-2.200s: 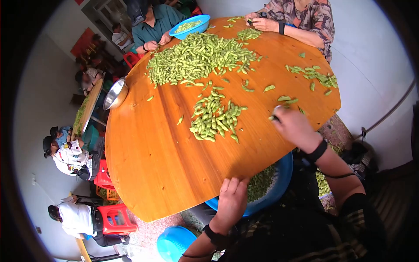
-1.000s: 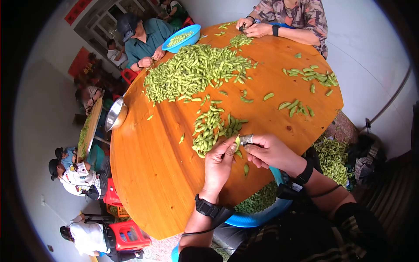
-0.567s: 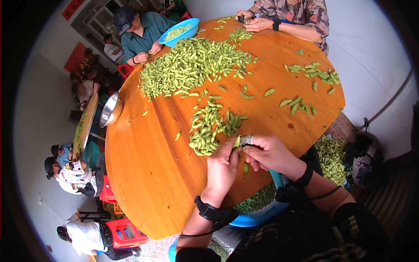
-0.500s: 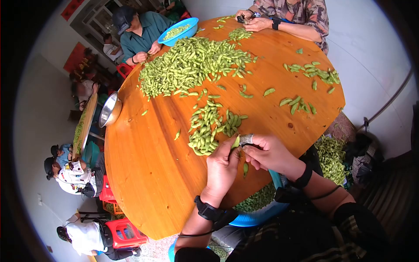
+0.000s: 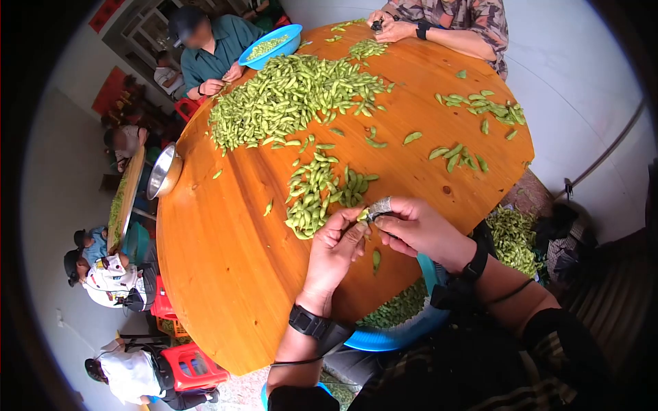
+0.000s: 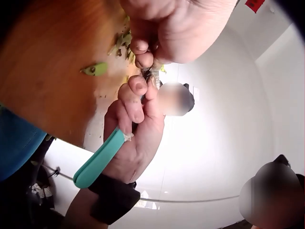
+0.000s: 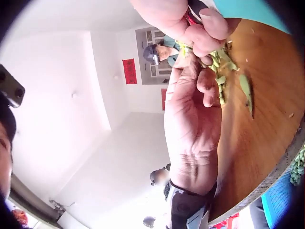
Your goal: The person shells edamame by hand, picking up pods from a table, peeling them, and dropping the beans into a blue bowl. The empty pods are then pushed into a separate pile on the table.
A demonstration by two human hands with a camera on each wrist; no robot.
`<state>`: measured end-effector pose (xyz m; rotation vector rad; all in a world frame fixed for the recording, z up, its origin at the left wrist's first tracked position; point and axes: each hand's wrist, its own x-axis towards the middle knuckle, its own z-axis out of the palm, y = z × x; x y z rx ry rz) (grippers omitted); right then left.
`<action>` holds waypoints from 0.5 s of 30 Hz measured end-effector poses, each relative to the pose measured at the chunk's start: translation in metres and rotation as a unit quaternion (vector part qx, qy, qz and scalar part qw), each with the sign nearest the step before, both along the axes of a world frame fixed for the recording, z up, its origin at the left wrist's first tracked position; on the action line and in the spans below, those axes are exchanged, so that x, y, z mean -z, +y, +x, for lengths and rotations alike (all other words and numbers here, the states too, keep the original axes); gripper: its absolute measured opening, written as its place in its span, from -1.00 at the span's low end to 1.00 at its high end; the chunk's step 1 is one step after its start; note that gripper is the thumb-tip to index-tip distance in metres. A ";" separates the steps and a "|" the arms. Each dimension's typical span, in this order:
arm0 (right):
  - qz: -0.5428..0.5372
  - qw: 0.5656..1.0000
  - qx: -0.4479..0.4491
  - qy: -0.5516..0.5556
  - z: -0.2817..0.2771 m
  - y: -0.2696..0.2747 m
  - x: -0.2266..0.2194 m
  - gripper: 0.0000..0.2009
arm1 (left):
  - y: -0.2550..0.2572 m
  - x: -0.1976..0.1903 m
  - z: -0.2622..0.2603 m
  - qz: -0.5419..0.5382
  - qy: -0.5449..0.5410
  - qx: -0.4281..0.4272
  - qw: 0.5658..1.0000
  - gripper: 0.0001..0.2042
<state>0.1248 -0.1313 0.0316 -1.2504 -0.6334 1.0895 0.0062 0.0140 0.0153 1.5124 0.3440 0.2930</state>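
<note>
In the head view my left hand (image 5: 332,246) pinches a green edamame pod (image 5: 362,215) between thumb and fingertips. My right hand (image 5: 428,233) meets it there, its fingertips right at the pod and a grey wrap (image 5: 379,207) round one finger. The left wrist view shows my right hand (image 6: 138,124) curled round a tool with a teal handle (image 6: 101,160); its working end is hidden by the fingers. A small heap of pods (image 5: 312,195) lies just beyond my left hand. One loose pod (image 5: 376,261) sits on the wooden table (image 5: 226,274) below the fingers.
A large pod heap (image 5: 288,99) covers the far side, beside a blue basin (image 5: 271,46) of shelled beans. Scattered pods (image 5: 458,156) lie to the right. A steel bowl (image 5: 164,171) is at the left edge. Under the near edge stands a blue tub (image 5: 404,330) of beans. Two people sit opposite.
My right hand came in from the right side of the table and my left rose from its near edge. Both met at a pod, which now looks bent and partly broken.
</note>
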 end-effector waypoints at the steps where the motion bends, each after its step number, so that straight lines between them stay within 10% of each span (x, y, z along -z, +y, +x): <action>1: -0.001 1.000 0.000 0.000 0.001 -0.001 -0.002 -0.89 | 0.003 0.002 0.001 -0.038 -0.011 0.022 0.999 -0.74; 15: -0.062 0.997 -0.034 -0.007 0.016 -0.003 -0.007 -0.90 | 0.007 0.004 0.001 -0.198 -0.014 0.052 0.979 -0.70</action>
